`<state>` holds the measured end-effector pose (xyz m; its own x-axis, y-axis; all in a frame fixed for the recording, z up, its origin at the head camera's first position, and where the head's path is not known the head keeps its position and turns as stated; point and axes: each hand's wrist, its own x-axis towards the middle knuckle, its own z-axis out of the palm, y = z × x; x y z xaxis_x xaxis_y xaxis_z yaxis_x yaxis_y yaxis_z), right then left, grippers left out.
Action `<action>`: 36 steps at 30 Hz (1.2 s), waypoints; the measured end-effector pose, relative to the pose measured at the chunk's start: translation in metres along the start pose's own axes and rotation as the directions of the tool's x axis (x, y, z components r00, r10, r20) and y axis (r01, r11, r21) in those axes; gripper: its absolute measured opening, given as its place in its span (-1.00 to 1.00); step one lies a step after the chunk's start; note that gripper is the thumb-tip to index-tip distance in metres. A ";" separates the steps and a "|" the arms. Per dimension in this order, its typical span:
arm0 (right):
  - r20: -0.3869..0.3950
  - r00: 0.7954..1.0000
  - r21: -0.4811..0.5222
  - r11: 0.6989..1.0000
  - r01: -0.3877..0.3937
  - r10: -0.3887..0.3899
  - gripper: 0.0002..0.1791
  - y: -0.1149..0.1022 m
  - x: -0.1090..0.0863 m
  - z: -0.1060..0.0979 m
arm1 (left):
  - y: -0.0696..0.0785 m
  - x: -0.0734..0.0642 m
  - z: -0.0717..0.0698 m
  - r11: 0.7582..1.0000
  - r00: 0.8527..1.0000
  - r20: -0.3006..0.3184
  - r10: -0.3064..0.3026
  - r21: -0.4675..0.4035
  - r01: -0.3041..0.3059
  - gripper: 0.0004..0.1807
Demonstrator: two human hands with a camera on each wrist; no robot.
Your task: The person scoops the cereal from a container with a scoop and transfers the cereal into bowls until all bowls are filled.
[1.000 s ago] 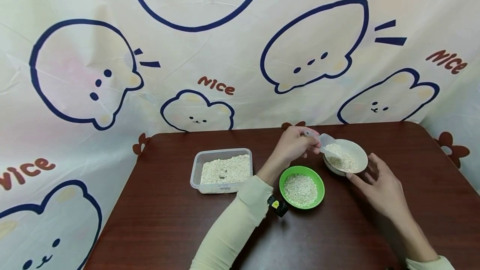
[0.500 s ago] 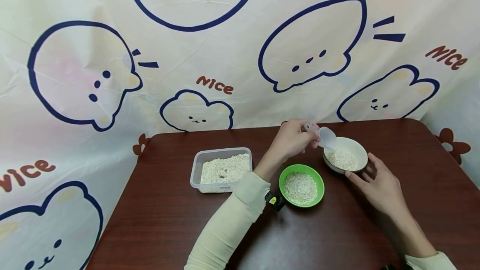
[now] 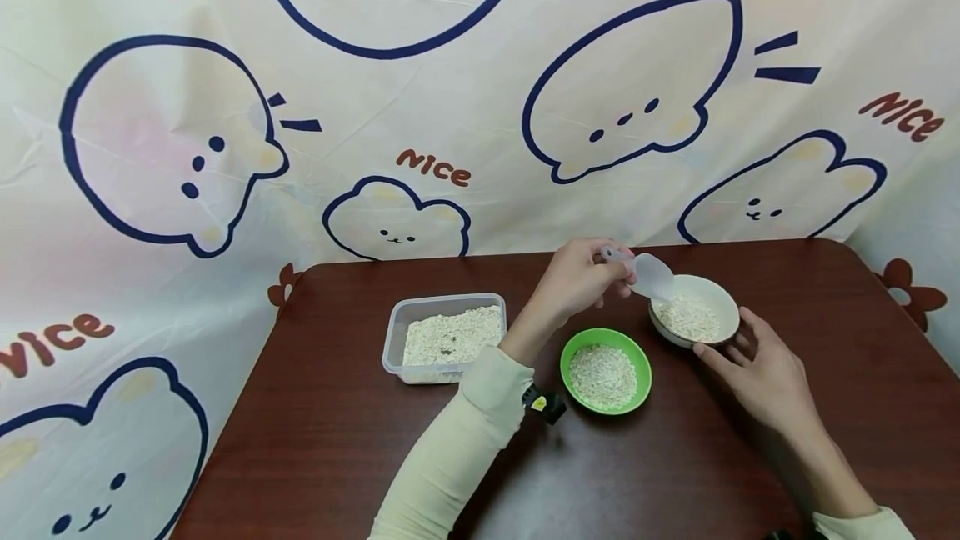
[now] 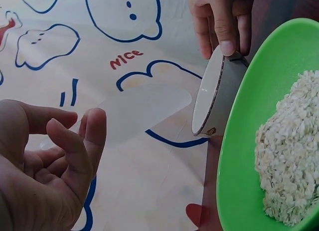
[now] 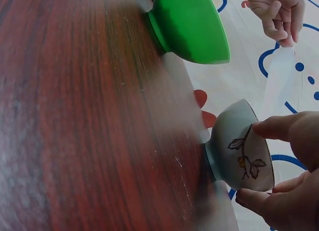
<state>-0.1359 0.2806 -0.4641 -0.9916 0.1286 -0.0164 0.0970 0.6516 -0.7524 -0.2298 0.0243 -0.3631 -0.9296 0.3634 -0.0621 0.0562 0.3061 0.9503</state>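
My left hand (image 3: 581, 277) pinches the handle of a translucent plastic scoop (image 3: 651, 276), tilted over the left rim of a white bowl (image 3: 720, 298). Pale oat flakes (image 3: 686, 319) lie in that bowl. With thumb and fingers, my right hand (image 3: 765, 373) holds the bowl's right side at the rim; the right wrist view shows a leaf pattern on its outer wall (image 5: 244, 151). The scoop looks bare of flakes in the left wrist view. Nearer to me, a green bowl (image 3: 643, 373) stands below my left hand, also with flakes in it.
A clear rectangular plastic container (image 3: 392, 348) with a heap of oat flakes stands to the left, partly overlapped by my left sleeve (image 3: 457, 440). Everything rests on a dark brown wooden table (image 3: 315, 440). A printed cloth (image 3: 480, 107) hangs behind the table's far edge.
The scoop has risen and turned back a little, its tip drawing away from the flakes toward the white bowl's rim. My right hand stays at the bowl.
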 end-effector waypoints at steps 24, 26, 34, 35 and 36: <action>-0.111 0.992 -0.098 0.994 0.050 -0.061 0.04 -0.023 -0.010 -0.009 | -0.036 -0.044 -0.077 0.978 0.996 -0.081 -0.028 -0.209 0.010 -0.76; -0.116 0.990 -0.095 0.993 0.065 -0.076 0.03 -0.027 -0.011 -0.008 | -0.039 -0.050 -0.086 0.976 0.994 -0.103 -0.027 -0.220 0.003 -0.75; -0.113 0.984 -0.065 0.989 0.130 -0.137 -0.01 -0.046 -0.012 0.000 | -0.056 -0.072 -0.116 0.970 0.984 -0.171 -0.041 -0.242 -0.002 -0.74; -0.112 0.983 -0.062 0.989 0.137 -0.143 -0.02 -0.049 -0.011 0.001 | -0.058 -0.075 -0.120 0.971 0.983 -0.181 -0.045 -0.241 0.000 -0.74; -0.110 0.982 -0.056 0.988 0.145 -0.151 -0.02 -0.051 -0.011 0.003 | -0.061 -0.078 -0.124 0.970 0.980 -0.190 -0.051 -0.241 0.003 -0.73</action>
<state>-0.1304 0.2438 -0.4272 -0.9794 0.1099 0.1695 -0.0437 0.7040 -0.7088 -0.2060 -0.1312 -0.3784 -0.9836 0.1731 -0.0511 -0.0366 0.0861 0.9956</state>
